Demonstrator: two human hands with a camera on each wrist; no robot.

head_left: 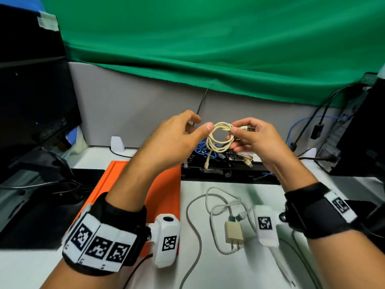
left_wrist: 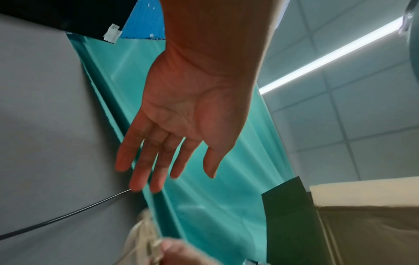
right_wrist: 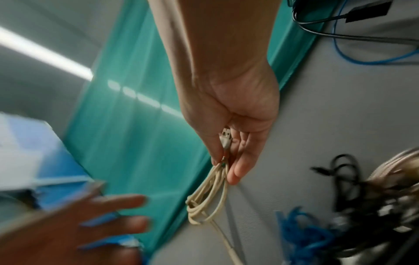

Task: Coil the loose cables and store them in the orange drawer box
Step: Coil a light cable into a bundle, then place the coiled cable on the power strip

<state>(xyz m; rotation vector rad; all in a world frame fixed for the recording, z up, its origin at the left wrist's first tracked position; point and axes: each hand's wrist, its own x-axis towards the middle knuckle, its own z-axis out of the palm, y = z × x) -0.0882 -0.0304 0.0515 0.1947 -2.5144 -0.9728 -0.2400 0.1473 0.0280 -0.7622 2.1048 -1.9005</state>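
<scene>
Cream cable (head_left: 219, 136), coiled, hangs in midair above the desk's far edge, pinched by my right hand (head_left: 257, 140); my left hand (head_left: 177, 138) hovers beside it, fingers spread loosely.

Head view: taken from above and behind both hands, facing forward and down across the desk (head_left: 208, 274) toward the green cloth (head_left: 208, 49) at the far side. Left wrist view: set close under the left hand (left_wrist: 188, 122), aimed along the palm and upward; the cloth and ceiling are taken in. Right wrist view: set likewise under the right hand (right_wrist: 235, 122). The coil (head_left: 220, 136) and the cloth are shared by all three views.
</scene>
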